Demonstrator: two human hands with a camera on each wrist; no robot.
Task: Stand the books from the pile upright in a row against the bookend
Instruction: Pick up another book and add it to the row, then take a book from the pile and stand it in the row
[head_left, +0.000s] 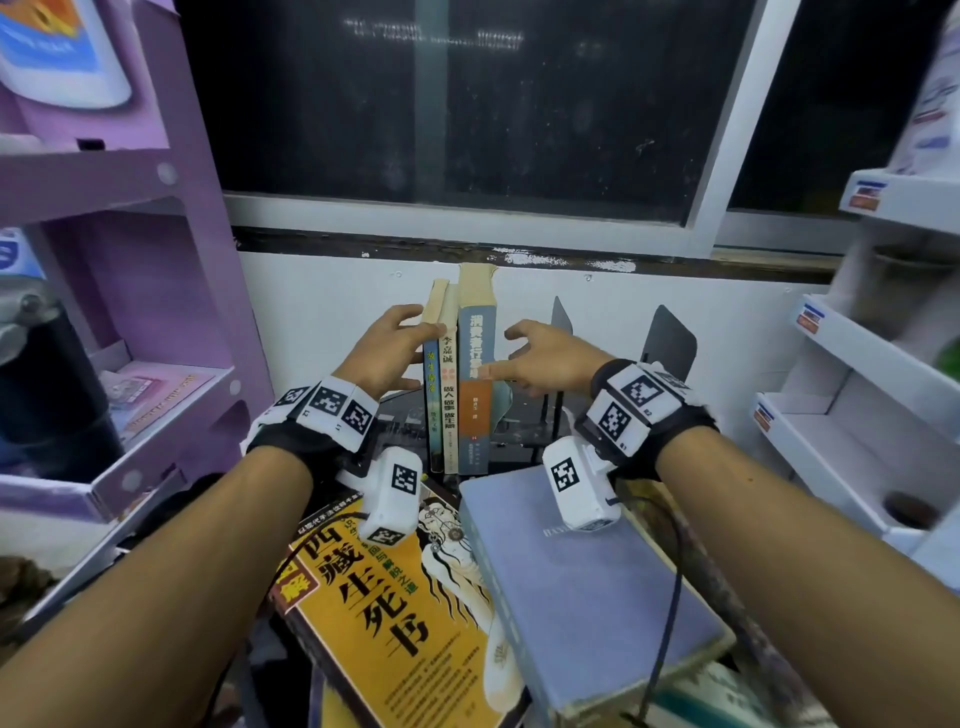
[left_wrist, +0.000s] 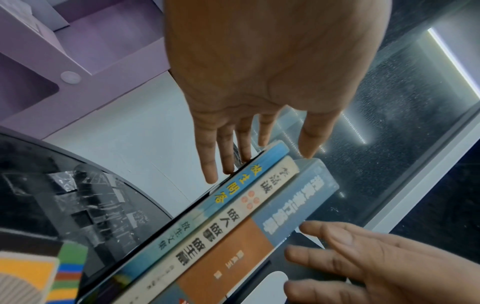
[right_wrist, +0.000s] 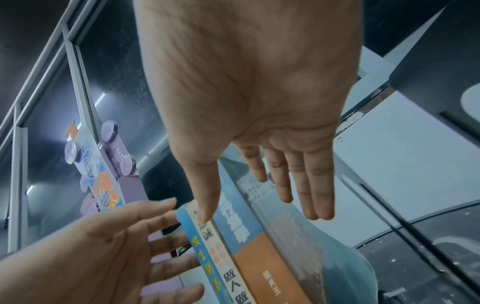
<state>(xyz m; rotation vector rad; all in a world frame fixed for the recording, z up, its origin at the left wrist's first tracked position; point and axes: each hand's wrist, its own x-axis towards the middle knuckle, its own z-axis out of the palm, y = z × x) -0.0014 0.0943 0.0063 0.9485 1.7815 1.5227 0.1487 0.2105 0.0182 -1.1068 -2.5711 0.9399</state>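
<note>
Three books stand upright in a row on the dark glass table (head_left: 519, 434): a thin blue-spined book (head_left: 432, 405), a cream-spined book (head_left: 450, 400) and a thick blue-and-orange book (head_left: 475, 374). My left hand (head_left: 402, 340) lies with straight fingers against the thin book's left cover, thumb across the spines. My right hand (head_left: 537, 358) is spread on the right of the thick book (right_wrist: 259, 257), thumb touching its spine. Two black metal bookends (head_left: 670, 338) (head_left: 562, 317) stand to the right, behind my right hand. The pile near me holds a yellow book (head_left: 395, 613) and a grey-blue book (head_left: 587, 587).
A purple shelf unit (head_left: 130, 312) stands on the left and white shelves (head_left: 857, 374) on the right. A white wall and a dark window (head_left: 467, 104) are close behind the books. Bare glass (left_wrist: 64, 185) shows left of the row.
</note>
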